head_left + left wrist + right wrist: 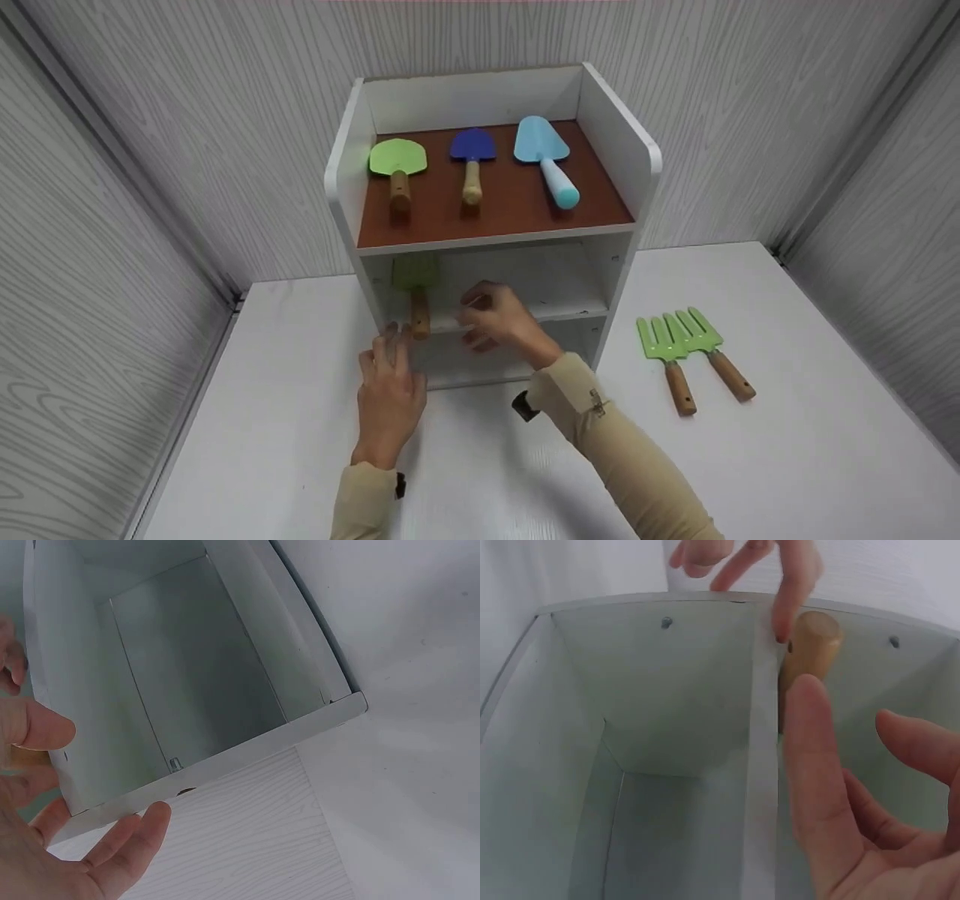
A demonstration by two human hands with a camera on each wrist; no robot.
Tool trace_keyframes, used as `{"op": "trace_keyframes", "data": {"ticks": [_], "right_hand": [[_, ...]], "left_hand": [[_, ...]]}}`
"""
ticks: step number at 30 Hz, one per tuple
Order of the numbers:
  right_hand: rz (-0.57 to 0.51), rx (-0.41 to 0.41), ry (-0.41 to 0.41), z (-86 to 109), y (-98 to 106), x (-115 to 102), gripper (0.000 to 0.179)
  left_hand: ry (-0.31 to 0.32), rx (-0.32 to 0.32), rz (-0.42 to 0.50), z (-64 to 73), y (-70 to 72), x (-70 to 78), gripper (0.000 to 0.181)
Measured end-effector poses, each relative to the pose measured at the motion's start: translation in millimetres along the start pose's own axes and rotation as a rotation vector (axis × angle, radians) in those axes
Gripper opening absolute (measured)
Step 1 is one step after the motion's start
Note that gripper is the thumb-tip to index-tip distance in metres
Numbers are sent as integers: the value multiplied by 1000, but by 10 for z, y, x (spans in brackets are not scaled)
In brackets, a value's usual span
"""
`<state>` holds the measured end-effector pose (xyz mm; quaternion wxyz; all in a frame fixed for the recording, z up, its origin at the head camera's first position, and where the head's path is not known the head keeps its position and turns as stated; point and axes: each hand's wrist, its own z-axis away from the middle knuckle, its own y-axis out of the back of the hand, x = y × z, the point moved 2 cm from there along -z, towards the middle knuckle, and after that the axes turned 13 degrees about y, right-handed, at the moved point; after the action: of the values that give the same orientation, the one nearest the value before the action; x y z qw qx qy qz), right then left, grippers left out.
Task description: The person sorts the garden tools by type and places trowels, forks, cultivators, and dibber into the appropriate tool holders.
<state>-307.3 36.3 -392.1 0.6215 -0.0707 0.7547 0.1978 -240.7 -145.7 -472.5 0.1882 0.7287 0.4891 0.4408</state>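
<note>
A green trowel (419,300) with a wooden handle lies on the middle shelf (525,281) of a white cabinet, close to its left side. The handle end juts out at the shelf's front edge. My left hand (391,401) is at the cabinet's front left edge with fingers spread, an index fingertip right at the handle end (815,645) in the right wrist view. To the right of the handle, my right hand (499,319) hovers before the shelf opening. Its thumb and fingers are apart with nothing between them.
On the cabinet's brown top (495,214) lie a light green trowel (399,159), a dark blue trowel (472,146) and a light blue trowel (540,142). Two green hand forks (679,386) with wooden handles lie on the white table (810,450), right of the cabinet. Patterned panels surround the table.
</note>
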Motion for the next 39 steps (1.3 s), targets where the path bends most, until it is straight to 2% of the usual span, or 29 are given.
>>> {"op": "trace_keyframes", "data": {"ticks": [6, 17, 23, 39], "right_hand": [[-89, -27, -44, 136, 181, 101, 42], [-280, -84, -63, 386, 426, 232, 49], [-287, -81, -58, 515, 577, 334, 48], [-275, -75, -32, 832, 1057, 606, 47]], "left_hand": [[-2, -3, 0, 13, 0, -13, 55], [-6, 1, -2, 7, 12, -7, 57], [-21, 9, 1, 9, 22, -5, 53], [0, -1, 18, -6, 1, 13, 50]]}}
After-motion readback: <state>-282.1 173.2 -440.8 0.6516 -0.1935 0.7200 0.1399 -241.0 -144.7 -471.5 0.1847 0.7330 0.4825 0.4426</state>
